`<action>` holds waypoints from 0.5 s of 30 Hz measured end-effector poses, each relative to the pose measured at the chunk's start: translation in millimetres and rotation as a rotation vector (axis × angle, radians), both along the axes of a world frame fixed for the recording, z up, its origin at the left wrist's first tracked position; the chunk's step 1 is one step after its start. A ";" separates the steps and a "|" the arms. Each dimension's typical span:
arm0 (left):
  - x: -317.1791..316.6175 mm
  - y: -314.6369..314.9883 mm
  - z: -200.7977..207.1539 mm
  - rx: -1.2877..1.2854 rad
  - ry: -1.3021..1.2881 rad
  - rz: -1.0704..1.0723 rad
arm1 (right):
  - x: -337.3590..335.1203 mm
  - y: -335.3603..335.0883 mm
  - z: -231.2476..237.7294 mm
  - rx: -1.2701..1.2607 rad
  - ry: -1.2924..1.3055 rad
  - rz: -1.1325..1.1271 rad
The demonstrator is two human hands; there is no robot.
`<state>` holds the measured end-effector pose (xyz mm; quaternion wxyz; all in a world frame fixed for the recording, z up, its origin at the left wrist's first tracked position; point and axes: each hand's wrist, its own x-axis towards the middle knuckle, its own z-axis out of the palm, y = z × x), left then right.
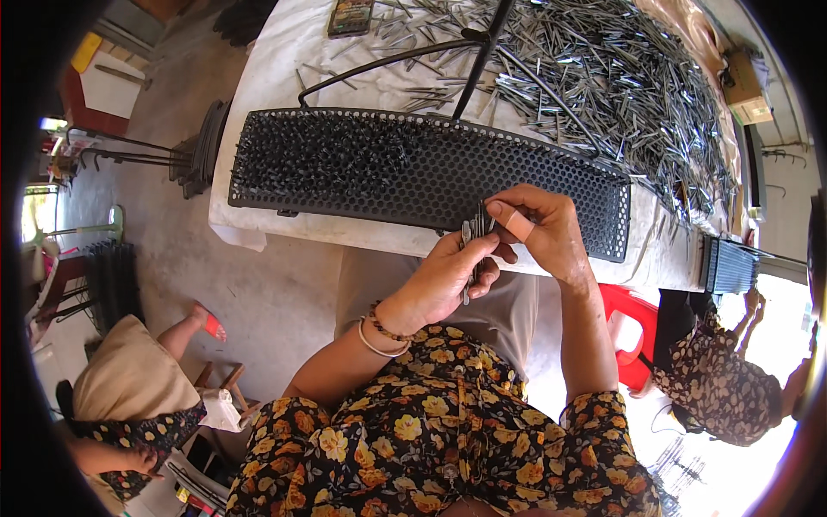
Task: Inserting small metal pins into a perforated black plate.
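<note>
My left hand (452,271) is closed around a small bundle of thin dark metal strips (476,227), which stand roughly upright between thumb and fingers. Thumb and forefinger of my right hand (547,233) pinch at the bundle's upper end, apparently on one strip; a pale band wraps one finger. Just beyond both hands lies a long black perforated metal panel (491,168) with a bar frame (482,65) attached. Many short dark pieces (319,155) stick up from the holes in its left half. The holes to the right show bare.
A large heap of loose metal strips (616,95) covers the table's (280,65) far right. A dark flat box (351,17) lies at the far edge. More panels (202,151) stand at left. A red stool (629,336) and co-workers (724,379) (138,388) are on both sides.
</note>
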<state>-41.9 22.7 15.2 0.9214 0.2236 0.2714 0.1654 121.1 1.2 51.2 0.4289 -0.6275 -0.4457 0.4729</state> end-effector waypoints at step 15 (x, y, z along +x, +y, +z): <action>5.6 -8.4 -13.0 -0.090 0.053 -0.066 | 2.0 62.3 -32.4 0.587 -0.518 -0.307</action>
